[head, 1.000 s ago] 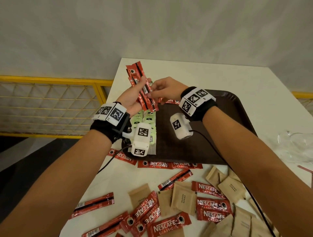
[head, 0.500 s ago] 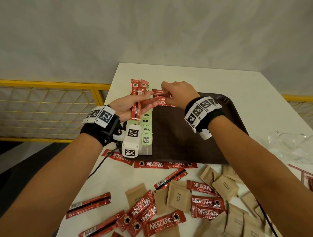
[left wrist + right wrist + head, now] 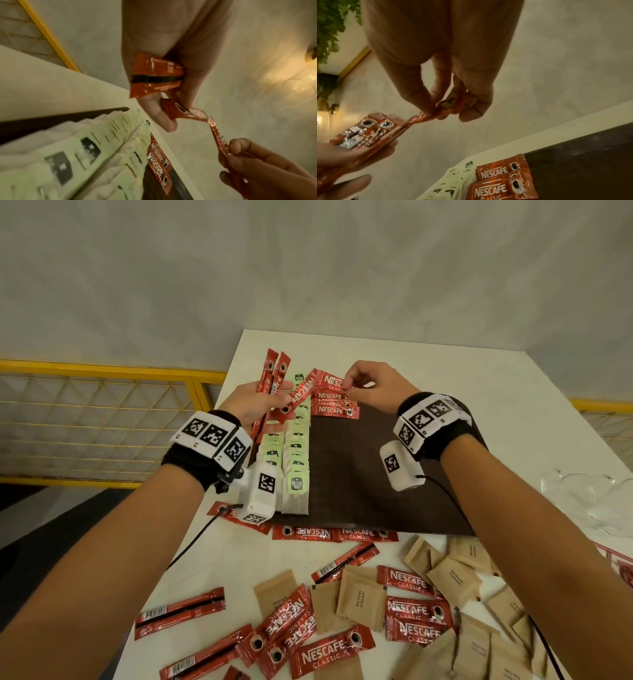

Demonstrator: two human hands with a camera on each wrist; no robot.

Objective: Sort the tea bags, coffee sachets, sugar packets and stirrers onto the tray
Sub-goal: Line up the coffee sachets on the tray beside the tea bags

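My left hand [image 3: 270,405] grips a bundle of red Nescafe coffee sachets [image 3: 272,371] upright over the tray's far left corner. My right hand [image 3: 352,383] pinches the end of one sachet [image 3: 330,381] with thumb and fingers. That sachet's [image 3: 426,116] other end reaches the bundle [image 3: 366,132] in my left hand. Below them, three sachets [image 3: 334,410] lie stacked flat on the dark brown tray [image 3: 376,474]. Rows of green-tagged tea bags [image 3: 294,453] fill the tray's left side. In the left wrist view the bundle [image 3: 154,75] sits under the thumb.
Loose coffee sachets [image 3: 329,652] and brown sugar packets [image 3: 359,597] lie scattered on the white table in front of the tray. A clear glass item [image 3: 582,491] stands at the right. A yellow railing [image 3: 102,371] runs beyond the table's left edge.
Half a second ago my right hand laid a sachet on the tray's stack. It has since lifted and now pinches another sachet by the bundle. My left hand has stayed over the tray's corner.
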